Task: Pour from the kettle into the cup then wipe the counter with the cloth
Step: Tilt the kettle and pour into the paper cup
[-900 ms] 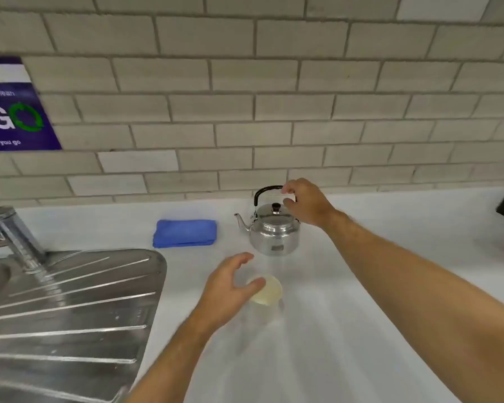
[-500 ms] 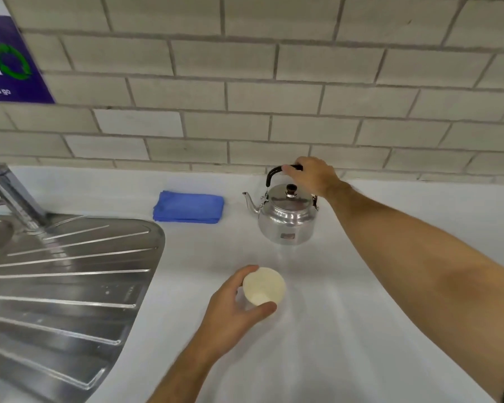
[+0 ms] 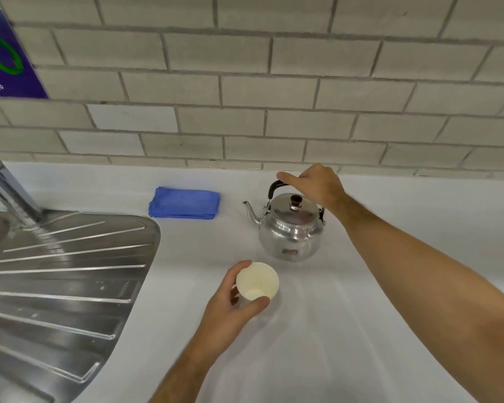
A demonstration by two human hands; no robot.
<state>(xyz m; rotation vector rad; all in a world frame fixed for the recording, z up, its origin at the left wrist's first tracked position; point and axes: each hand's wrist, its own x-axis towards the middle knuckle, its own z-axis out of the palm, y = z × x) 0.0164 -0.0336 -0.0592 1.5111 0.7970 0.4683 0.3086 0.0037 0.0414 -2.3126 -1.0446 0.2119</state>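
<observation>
A shiny metal kettle [image 3: 291, 231] with a black handle stands upright on the white counter [image 3: 317, 330], its spout pointing left. My right hand [image 3: 317, 184] is closed around the top of the handle. A small cream cup [image 3: 258, 280] stands in front of the kettle, open side up. My left hand [image 3: 230, 312] wraps its thumb and fingers around the cup's left and near side. A folded blue cloth [image 3: 184, 202] lies flat on the counter to the left of the kettle, touched by neither hand.
A steel drainer [image 3: 58, 274] with raised ribs fills the left side, with a tap [image 3: 6, 190] at its far end. A grey brick wall [image 3: 274, 97] runs behind the counter, with a purple sign [image 3: 6, 62] at the upper left.
My left hand has closed around the cup. My right hand has settled onto the kettle handle and gripped it. The camera has moved closer and tilted down.
</observation>
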